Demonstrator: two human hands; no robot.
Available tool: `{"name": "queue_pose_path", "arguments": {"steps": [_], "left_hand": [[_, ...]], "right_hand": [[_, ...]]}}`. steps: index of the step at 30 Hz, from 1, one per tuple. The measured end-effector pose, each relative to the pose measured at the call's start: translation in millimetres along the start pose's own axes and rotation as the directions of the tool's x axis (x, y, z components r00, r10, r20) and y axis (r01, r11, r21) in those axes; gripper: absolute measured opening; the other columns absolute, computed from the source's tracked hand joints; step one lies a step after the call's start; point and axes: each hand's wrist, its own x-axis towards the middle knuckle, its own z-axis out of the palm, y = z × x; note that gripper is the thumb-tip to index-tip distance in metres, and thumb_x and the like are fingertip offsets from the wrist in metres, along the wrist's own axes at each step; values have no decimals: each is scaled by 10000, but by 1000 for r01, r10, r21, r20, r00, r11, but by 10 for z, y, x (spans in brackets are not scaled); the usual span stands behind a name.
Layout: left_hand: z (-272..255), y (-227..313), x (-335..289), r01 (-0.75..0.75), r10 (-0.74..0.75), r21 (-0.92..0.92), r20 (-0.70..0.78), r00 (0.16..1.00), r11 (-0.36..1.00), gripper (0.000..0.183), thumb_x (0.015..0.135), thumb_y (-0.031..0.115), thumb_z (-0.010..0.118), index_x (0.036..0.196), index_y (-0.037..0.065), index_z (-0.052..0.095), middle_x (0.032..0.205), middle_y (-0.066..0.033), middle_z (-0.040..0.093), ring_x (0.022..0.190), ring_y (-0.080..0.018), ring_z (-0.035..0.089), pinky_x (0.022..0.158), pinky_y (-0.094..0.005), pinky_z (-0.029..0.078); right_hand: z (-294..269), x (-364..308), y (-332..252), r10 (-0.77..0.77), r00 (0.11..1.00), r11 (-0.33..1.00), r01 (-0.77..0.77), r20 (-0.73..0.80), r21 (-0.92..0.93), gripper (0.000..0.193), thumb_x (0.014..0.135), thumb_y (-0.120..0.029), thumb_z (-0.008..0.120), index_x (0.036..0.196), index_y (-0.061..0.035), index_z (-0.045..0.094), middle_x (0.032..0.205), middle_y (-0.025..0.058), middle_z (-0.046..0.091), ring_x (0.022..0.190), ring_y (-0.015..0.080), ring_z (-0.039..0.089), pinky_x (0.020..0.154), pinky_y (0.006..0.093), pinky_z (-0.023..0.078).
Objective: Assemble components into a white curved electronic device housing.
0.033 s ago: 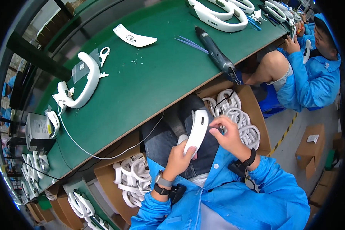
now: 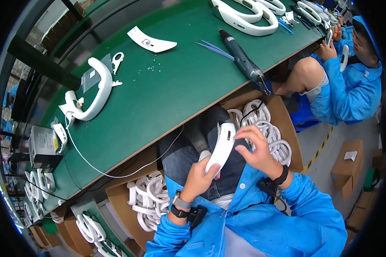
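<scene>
Blue sleeve (image 2: 169, 235) bunched at the forearm, the left hand (image 2: 199, 179) has the lower end of a white curved piece (image 2: 220, 150) pinched between thumb and fingers. The right hand (image 2: 258, 153) holds nothing I can see: thumb and fingers loosely parted and half curled, fingertips right by the piece's upper right edge. Can't tell if they're actually touching.

Looks to me like a steady-with-one, work-with-the-other step. I'd grip low and firm with the left so the top doesn't wobble, bring the right in with a light fingertip, and avoid knocking the dark slot (image 2: 229, 135) near the upper end. Squeezing hard on the rim could twist it out of your grip, I reckon.

As for where it is: the piece rises out of the left hand, over the jeans (image 2: 176, 160), leaning a bit right, with the right hand just beside its upper part.

Further out, a box of white rings (image 2: 281, 150) sits past the right hand. Beyond the knees there's the green table (image 2: 158, 96), with a power screwdriver (image 2: 243, 58) and blue tweezers (image 2: 214, 48) up near its edge.
</scene>
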Motion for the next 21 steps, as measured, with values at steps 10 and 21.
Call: {"name": "queue_pose_path", "arguments": {"steps": [10, 21], "left_hand": [[-670, 643, -74, 271, -125, -422, 342, 931, 865, 368, 1003, 324, 527, 1106, -15, 629, 714, -34, 618, 608, -92, 569, 544, -219, 417], [-698, 665, -239, 187, -95, -493, 205, 974, 850, 383, 997, 344, 512, 1014, -13, 649, 675, -46, 600, 565, -112, 537, 526, -230, 398]], "right_hand": [[-55, 831, -393, -373, 807, 901, 196, 459, 388, 298, 805, -166, 732, 1092, -89, 755, 1124, 121, 674, 992, 287, 620, 858, 392, 487], [67, 1007, -504, -472, 755, 869, 313, 455, 382, 342, 787, -105, 726, 1129, -103, 735, 1156, 110, 670, 1007, 292, 613, 858, 399, 492]]}}
